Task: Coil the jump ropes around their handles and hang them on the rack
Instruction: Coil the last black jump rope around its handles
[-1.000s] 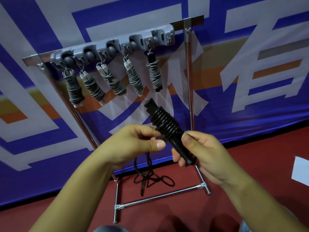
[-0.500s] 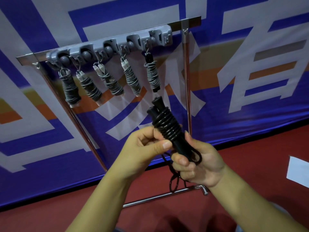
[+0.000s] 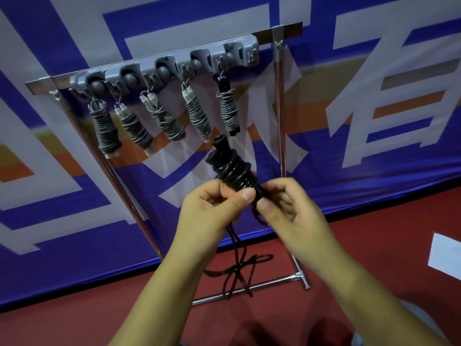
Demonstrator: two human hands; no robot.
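five coiled ropes: hang on the rack
left hand: grip pinching the black jump rope
right hand: grip holding its handles

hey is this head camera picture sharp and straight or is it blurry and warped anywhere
Head view: the hands and black jump rope are fairly sharp; the rack bar and posts lean and bow from wide-angle distortion; the banner looks soft; lighting is dim and even, with small glints on the chrome base bar.

Right hand shifted up to the rope coil.
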